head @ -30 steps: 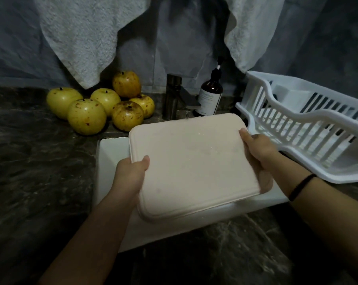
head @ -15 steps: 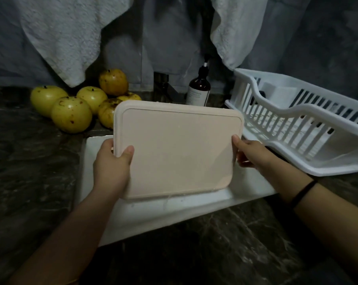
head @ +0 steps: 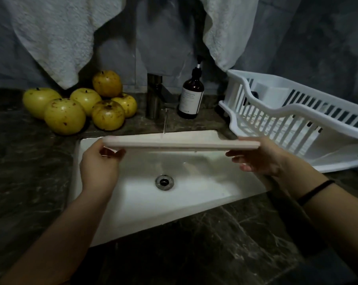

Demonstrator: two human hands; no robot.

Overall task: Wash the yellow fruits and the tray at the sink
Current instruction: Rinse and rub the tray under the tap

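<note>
The tray point(head: 180, 144) shows only its edge; the bottle label point(head: 189, 99) seems illegibly small.

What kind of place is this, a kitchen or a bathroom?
Most likely a kitchen wash-up corner, though a bathroom can't be ruled out: a white sink set in a dark stone counter under a running tap, a dish rack beside it, and a tray held over the sink.

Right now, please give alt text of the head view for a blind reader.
A left hand and a right hand hold a flat pale pink tray level over a white sink, under a thin water stream. Six spotted yellow fruits lie to its left, a white plastic dish rack to its right.
</note>
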